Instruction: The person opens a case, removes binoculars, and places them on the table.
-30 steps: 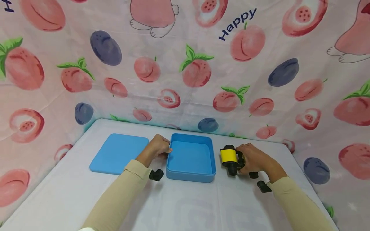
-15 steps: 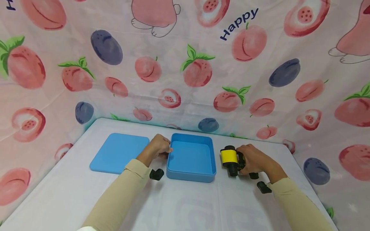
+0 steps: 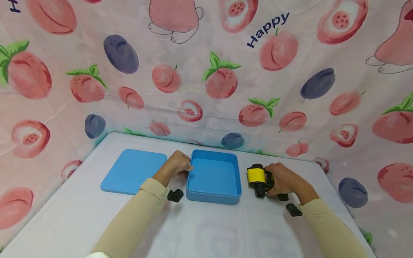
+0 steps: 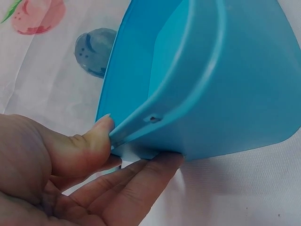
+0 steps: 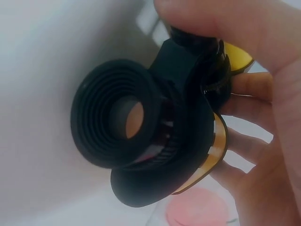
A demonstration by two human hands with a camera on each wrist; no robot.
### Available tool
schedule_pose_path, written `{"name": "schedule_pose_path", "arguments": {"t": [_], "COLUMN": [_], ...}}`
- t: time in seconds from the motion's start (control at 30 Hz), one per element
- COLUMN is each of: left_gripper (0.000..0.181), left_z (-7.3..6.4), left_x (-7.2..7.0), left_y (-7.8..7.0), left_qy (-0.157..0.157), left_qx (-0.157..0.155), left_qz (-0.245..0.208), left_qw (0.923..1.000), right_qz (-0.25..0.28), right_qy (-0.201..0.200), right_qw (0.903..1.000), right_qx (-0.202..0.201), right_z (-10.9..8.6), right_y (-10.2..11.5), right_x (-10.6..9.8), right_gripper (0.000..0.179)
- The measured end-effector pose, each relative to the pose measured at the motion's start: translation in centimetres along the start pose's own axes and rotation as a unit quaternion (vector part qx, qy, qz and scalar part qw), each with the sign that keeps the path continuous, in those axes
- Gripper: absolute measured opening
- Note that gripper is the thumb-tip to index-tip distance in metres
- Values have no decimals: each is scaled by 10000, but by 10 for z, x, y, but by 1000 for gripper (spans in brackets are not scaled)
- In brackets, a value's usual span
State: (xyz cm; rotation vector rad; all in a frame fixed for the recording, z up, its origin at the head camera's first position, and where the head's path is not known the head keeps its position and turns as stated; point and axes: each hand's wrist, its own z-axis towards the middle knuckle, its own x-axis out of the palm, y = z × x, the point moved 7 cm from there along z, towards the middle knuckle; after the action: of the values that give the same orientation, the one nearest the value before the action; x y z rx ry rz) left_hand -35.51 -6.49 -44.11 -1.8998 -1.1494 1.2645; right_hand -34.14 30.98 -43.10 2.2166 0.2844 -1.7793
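A blue rectangular box (image 3: 213, 199) without its cover stands mid-table in the head view, its inside bare. My left hand (image 3: 175, 163) holds its left wall. In the left wrist view, the thumb (image 4: 91, 146) lies at the rim corner while fingertips touch the outer wall lower down. To the right of the box, my right hand (image 3: 282, 178) grips a pair of black and yellow binoculars (image 3: 256, 176) by one side. One round black eyepiece (image 5: 113, 113) faces the right wrist camera, with the thumb on one side of the body and fingers on the other.
A flat blue lid (image 3: 130, 172) lies left of the box, partly behind the left forearm. White cloth (image 3: 206, 229) covers the table. A fruit-print curtain (image 3: 193, 89) rises behind and at both sides. Black wrist mounts (image 3: 175, 195) sit under the wrists.
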Motion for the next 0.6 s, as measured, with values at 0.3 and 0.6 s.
{"name": "schedule_pose_path", "arguments": {"t": [0.3,0.6], "left_gripper": [46,52], "left_z": [2,-7], "left_x": [6,3], "left_y": [-2,-2], "left_qy": [25,352], "left_qx": [-65,368], "left_qz": [-9,-77], "left_qw": [10000,9987], "right_qz": [149,281], "right_qy": [-133,-234], "right_qw": [9998,9992], "right_qx": [-15,-152], "right_z": [-3,-8], "right_y": [-8,-7], "right_x": [3,2], "right_gripper": [97,105]}}
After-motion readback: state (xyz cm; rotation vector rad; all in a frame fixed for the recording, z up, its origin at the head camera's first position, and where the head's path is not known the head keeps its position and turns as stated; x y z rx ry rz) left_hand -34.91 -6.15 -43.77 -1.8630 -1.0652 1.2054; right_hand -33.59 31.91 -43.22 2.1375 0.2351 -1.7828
